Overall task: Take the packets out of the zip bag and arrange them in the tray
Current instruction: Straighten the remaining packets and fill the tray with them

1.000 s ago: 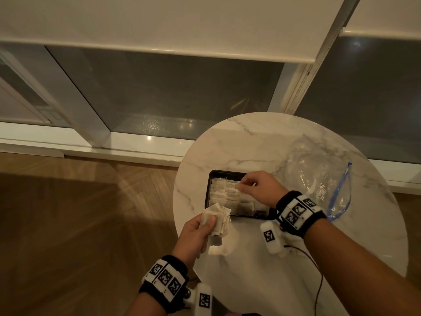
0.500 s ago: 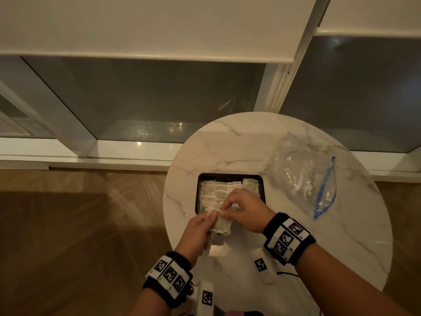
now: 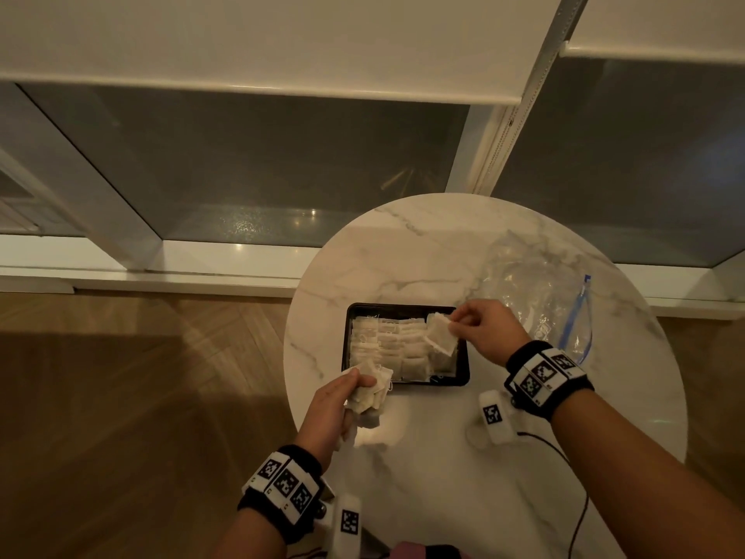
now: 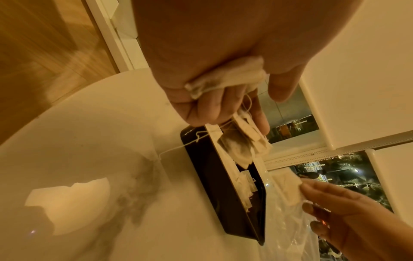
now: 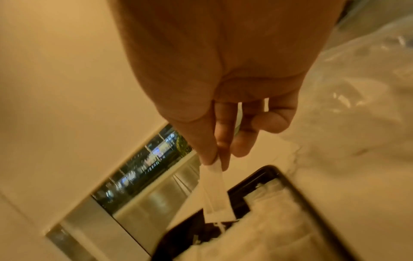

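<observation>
Packets (image 3: pixel 393 349) fill most of the black tray (image 3: pixel 463 377) on the round marble tabletop (image 3: pixel 443 457). Right hand (image 3: pixel 485 326) pinches one packet (image 3: pixel 439 334) by its corner over the tray's right end, seemingly to lay it in the remaining gap. Left hand (image 3: pixel 334 401) grips a bunch of packets (image 3: pixel 371 391) at the tray's near left corner, likely as a supply. Zip bag (image 3: pixel 536 300) lies crumpled beside the tray.

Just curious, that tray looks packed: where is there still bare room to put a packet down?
The black tray is crowded with packets; only its far right corner, under the packet that the right hand pinches, shows dark bottom. Bare marble table lies beyond the tray, and nearer, between both wrists.
</observation>
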A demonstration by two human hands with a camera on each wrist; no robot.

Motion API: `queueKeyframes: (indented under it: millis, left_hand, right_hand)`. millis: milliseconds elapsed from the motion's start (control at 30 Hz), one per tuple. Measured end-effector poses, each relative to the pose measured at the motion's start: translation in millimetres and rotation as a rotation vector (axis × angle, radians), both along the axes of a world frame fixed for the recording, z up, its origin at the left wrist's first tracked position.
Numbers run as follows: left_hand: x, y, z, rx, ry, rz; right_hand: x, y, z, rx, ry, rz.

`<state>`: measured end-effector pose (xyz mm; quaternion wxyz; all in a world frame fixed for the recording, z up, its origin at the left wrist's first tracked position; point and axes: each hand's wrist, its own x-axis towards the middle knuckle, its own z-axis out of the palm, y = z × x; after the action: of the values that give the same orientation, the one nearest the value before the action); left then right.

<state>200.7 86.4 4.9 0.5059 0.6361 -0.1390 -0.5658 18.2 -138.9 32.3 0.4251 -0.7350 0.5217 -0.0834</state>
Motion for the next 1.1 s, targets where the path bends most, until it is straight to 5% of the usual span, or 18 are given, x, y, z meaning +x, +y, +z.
queueKeyframes:
  millis: [133,533,933,1100]
  left_hand:
    - [4,4,-3,0.013,-0.016,0.007]
    - [2,12,-7,0.016,-0.018,0.038]
    - [-11,15,-3,0.044,-0.032,0.037]
    - [-18,10,2,0.039,-0.075,-0.018]
  right_hand:
    - [-2,-16,-17,-0.056,0.294,0.186]
    - [7,-5,-55,-0.143,0.625,0.413]
    - [8,-3,-56,-0.225,0.618,0.391]
    - [8,19,-34,-0.182,0.253,0.169]
